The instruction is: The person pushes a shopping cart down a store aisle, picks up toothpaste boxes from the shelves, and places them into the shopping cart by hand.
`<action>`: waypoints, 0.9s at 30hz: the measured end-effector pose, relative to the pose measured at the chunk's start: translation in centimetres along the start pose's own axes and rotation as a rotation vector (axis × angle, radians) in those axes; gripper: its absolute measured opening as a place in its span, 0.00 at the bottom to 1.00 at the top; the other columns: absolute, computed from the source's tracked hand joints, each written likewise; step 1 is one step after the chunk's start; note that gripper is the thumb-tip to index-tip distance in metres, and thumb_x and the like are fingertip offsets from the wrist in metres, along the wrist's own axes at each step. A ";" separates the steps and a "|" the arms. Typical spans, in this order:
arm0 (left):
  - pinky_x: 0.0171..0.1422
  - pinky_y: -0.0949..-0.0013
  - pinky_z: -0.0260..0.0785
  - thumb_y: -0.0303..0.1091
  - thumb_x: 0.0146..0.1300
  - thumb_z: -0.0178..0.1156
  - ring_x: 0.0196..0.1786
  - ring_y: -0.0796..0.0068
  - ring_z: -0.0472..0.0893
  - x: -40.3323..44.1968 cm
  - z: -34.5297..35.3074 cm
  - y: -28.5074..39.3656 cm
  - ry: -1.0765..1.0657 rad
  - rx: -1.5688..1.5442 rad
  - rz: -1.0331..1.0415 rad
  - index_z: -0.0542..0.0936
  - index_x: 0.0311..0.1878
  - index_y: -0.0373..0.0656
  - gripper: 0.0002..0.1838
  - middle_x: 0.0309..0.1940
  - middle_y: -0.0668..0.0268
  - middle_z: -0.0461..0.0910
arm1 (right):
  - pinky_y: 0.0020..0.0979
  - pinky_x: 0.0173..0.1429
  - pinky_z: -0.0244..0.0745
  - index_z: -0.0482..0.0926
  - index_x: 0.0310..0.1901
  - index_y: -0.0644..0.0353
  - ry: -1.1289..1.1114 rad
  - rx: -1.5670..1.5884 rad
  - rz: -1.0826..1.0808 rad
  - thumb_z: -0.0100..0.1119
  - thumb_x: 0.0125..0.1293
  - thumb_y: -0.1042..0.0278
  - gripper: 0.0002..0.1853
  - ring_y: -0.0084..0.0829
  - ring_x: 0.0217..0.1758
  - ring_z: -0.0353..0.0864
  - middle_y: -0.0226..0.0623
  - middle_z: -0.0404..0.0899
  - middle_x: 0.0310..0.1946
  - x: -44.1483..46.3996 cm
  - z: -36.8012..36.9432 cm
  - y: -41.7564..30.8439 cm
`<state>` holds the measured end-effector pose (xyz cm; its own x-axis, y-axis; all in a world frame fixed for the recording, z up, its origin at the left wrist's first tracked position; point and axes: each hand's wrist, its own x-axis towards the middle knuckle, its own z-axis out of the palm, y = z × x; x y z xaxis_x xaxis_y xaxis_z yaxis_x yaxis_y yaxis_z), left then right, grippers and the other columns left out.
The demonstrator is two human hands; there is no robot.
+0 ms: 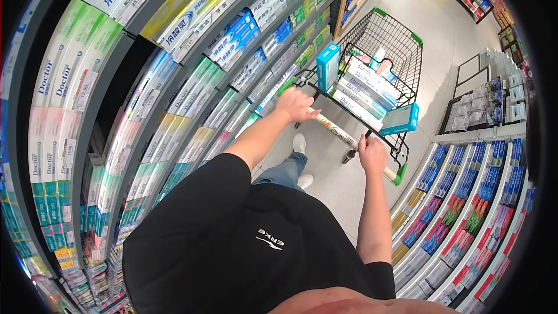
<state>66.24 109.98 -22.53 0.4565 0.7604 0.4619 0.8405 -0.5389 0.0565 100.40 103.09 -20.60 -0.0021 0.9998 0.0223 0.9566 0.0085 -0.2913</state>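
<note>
Both hands are on the handle [337, 132] of a black wire shopping cart [407, 40] with green corner pieces. My left hand [296, 104] wraps round the handle near its left green end. Toward the right end, my right hand [372, 153] is closed round the same bar. Several white Doctor boxes [360, 89] lie stacked in the cart's basket. A blue box [328, 67] stands upright at the left of the stack, and another blue box [400, 118] leans at the right, near the handle.
Shelves of toothpaste boxes [64, 81] curve along the left, close to the cart. Lower right are shelves of toothbrush packs [459, 209]. A wire rack [482, 102] stands right of the cart. Tiled floor [439, 29] runs ahead between the shelves.
</note>
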 end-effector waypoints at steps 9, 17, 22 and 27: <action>0.53 0.55 0.73 0.66 0.68 0.65 0.40 0.58 0.84 4.6 -0.7 -0.7 -0.385 -0.126 -0.224 0.83 0.33 0.50 0.26 0.32 0.65 0.84 | 0.55 0.47 0.83 0.86 0.30 0.61 -0.057 -0.060 0.028 0.55 0.79 0.44 0.28 0.54 0.40 0.88 0.49 0.86 0.33 4.0 -0.7 0.8; 0.73 0.49 0.71 0.42 0.59 0.76 0.70 0.51 0.78 7.7 -13.2 -9.6 0.170 0.074 -0.343 0.79 0.67 0.39 0.34 0.64 0.52 0.81 | 0.55 0.48 0.81 0.86 0.31 0.61 -0.145 -0.013 -0.009 0.54 0.80 0.45 0.27 0.55 0.41 0.88 0.48 0.87 0.35 6.7 -1.1 1.3; 0.81 0.46 0.63 0.51 0.69 0.72 0.77 0.52 0.73 5.5 -25.3 -18.0 0.233 0.786 -0.562 0.73 0.77 0.39 0.40 0.74 0.54 0.76 | 0.56 0.46 0.79 0.85 0.30 0.62 -0.158 0.023 -0.020 0.55 0.80 0.46 0.28 0.57 0.39 0.86 0.48 0.86 0.35 7.7 -0.9 1.3; 0.80 0.50 0.64 0.50 0.68 0.75 0.76 0.59 0.74 2.3 -28.0 -20.4 0.181 0.906 -0.632 0.76 0.75 0.46 0.37 0.75 0.61 0.76 | 0.56 0.43 0.77 0.83 0.28 0.62 -0.131 0.050 -0.032 0.55 0.81 0.47 0.27 0.58 0.37 0.85 0.50 0.85 0.32 8.2 -0.4 1.3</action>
<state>42.01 112.61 2.18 -0.1149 0.7002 0.7046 0.8423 0.4447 -0.3045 101.73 111.31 -20.42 -0.0739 0.9930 -0.0919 0.9396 0.0384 -0.3400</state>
